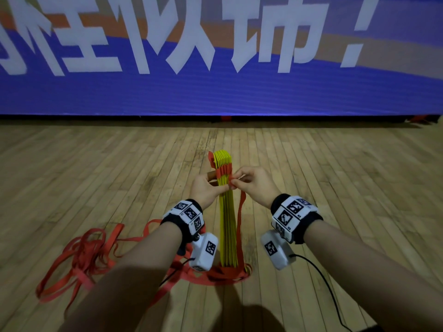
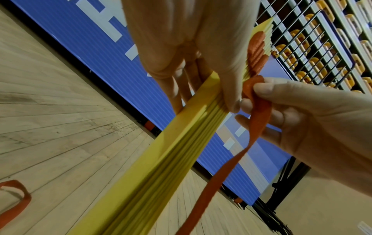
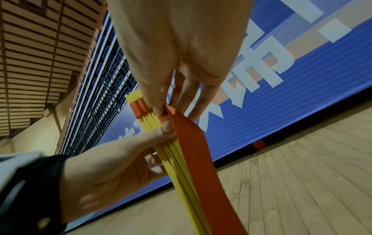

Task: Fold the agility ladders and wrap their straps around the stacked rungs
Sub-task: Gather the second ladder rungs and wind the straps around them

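Fingertips, right (image 2: 261,89): pinching the red strap (image 1: 240,212) at the near edge of the bundle, thumb and forefinger pressed together on the webbing, other fingers loosely curled behind.
Fingers, left (image 3: 167,125): curled round the stacked rungs (image 1: 227,226), thumb across the near face, fingers behind, just under the wrapped band.
Reason for the left grip: judged to clamp the yellow slats into one block and keep them upright while the webbing goes round.
Reason for the right pinch: judged to keep tension on the free length so the turns already on the stack cannot slacken.
Right hand (image 1: 256,185): just right of the bundle, touching the strap where it leaves the band, knuckles up.
Left hand (image 1: 203,190): on the left side of the bundle, level with the right.
Wrapped band (image 1: 224,172): red turns round the upper part of the stack, yellow tips standing clear above.
Free strap: hangs from the pinch down the right side of the rungs to the floor.
Stacked rungs, position: on end on the wooden floor (image 1: 96,178), between both forearms, lower end inside a pool of red webbing.
Loose webbing (image 1: 79,257): tangled loops on the floor to the left, not yet gathered.
Stage, as a judgement: wrapping under way, most strap left to wind.
Backdrop: blue banner (image 1: 215,92) with large white characters along the far edge of the floor.
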Demonstrator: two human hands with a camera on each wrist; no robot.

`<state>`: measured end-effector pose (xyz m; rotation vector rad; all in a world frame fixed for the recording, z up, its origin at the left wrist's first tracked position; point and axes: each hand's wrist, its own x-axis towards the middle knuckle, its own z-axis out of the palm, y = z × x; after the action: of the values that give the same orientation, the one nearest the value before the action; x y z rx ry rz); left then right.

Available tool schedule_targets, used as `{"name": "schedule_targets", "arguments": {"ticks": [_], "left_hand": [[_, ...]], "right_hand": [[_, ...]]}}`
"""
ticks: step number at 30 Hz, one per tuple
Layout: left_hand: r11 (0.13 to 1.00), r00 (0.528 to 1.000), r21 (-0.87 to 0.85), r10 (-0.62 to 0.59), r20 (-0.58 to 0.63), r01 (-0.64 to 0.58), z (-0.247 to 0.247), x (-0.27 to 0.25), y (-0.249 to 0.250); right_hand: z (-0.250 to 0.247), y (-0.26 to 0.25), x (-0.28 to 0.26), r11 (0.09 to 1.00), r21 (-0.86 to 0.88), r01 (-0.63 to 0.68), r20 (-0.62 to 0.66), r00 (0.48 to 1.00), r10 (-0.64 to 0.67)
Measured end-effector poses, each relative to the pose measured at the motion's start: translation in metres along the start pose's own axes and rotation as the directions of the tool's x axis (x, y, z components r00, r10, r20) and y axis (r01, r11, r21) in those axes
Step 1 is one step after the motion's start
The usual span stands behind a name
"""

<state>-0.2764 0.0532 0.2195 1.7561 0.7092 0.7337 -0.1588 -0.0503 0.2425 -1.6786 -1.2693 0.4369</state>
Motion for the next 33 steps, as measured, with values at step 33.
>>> {"name": "schedule_targets", "arguments": {"ticks": [33], "left_hand": [[0.981, 0.972, -0.181, -0.025, 0.232, 0.069, -0.025, -0.006, 0.028]], "right_hand": [[-0.027, -0.017, -0.01, 0.829, 0.366, -0.423, 0.292, 0.898, 0.33]]}}
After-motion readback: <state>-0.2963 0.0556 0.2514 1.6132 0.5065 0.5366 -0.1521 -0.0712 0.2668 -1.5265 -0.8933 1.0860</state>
